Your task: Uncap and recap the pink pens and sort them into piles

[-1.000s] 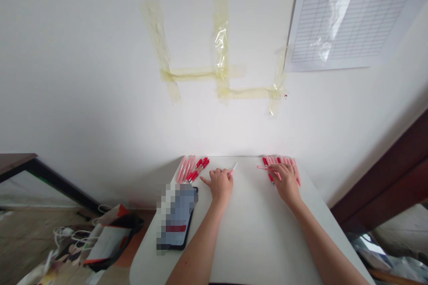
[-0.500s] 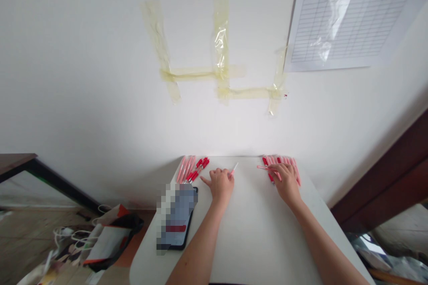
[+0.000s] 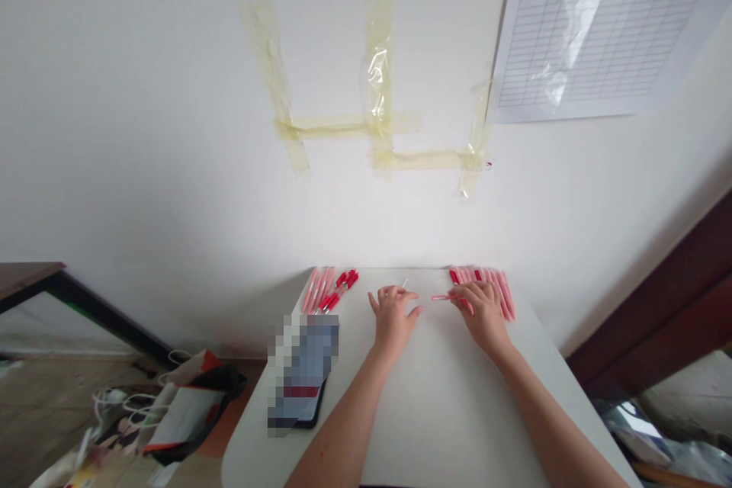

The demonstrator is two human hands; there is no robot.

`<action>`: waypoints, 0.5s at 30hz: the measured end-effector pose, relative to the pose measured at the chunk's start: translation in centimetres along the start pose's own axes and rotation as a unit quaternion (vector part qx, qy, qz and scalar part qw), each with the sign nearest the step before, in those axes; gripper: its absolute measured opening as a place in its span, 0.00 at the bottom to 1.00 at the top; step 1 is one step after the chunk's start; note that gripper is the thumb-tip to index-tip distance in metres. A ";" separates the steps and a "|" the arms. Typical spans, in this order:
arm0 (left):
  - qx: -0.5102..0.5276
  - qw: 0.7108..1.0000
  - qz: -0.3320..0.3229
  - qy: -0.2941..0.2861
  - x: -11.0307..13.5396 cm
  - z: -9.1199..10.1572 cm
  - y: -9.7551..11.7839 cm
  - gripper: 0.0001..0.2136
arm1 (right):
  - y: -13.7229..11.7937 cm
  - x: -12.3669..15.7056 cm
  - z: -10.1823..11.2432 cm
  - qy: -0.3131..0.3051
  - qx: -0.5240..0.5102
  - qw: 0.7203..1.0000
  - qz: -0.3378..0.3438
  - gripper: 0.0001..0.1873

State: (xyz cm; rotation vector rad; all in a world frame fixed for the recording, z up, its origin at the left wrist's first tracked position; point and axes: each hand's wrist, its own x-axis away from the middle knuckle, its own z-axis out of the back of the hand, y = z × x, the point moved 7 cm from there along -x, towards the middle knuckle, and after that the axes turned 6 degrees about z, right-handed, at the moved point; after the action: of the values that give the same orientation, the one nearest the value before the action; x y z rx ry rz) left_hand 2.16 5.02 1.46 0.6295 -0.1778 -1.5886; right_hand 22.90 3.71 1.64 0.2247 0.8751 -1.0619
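Note:
A slim pink pen [image 3: 440, 297] sticks out to the left from the fingers of my right hand [image 3: 483, 316], which is closed on it. My left hand [image 3: 393, 316] faces its tip across a small gap, thumb and forefinger spread apart. Just behind the left fingers shows the pale end of a thin stick [image 3: 405, 284]; the rest of it is hidden. Beyond my right hand lies a row of pink and red pens [image 3: 505, 293], partly covered by that hand. On the left, several pink pens [image 3: 318, 290] lie beside red pens [image 3: 341, 291].
A phone [image 3: 309, 374], partly blurred out, lies on the left of the white table [image 3: 446, 412]. The table's far edge meets a wall with yellowish tape [image 3: 377, 76] and a printed sheet [image 3: 595, 46]. Bags [image 3: 188, 404] stand on the floor at left.
My left hand has moved right and spread its thumb and forefinger. My right hand has shifted slightly left with the pink pen, now lying more level. The thin stick's pale end stays nearly in place.

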 end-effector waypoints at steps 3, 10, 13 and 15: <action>0.003 1.000 0.002 -0.015 0.4 -0.7 0.4 0.10 | -0.7 -0.1 -0.2 -0.015 0.017 1.000 0.020 0.11; 0.020 0.999 -0.012 -0.034 0.3 -1.7 0.3 0.05 | -1.3 0.2 -1.0 -0.042 0.053 0.997 0.047 0.09; 0.033 0.999 -0.008 -0.035 0.3 -1.9 0.3 0.03 | -1.5 0.3 -1.3 -0.047 0.060 0.996 0.056 0.09; 0.039 0.999 -0.002 -0.036 0.3 -2.0 0.2 0.02 | -1.6 0.4 -1.4 -0.050 0.064 0.995 0.061 0.09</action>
State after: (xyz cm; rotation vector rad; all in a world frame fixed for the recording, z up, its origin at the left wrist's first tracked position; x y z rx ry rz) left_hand 3.32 5.20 -0.19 0.6342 -0.2925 -1.6160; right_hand 20.91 3.44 0.85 0.3262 0.6952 -1.0074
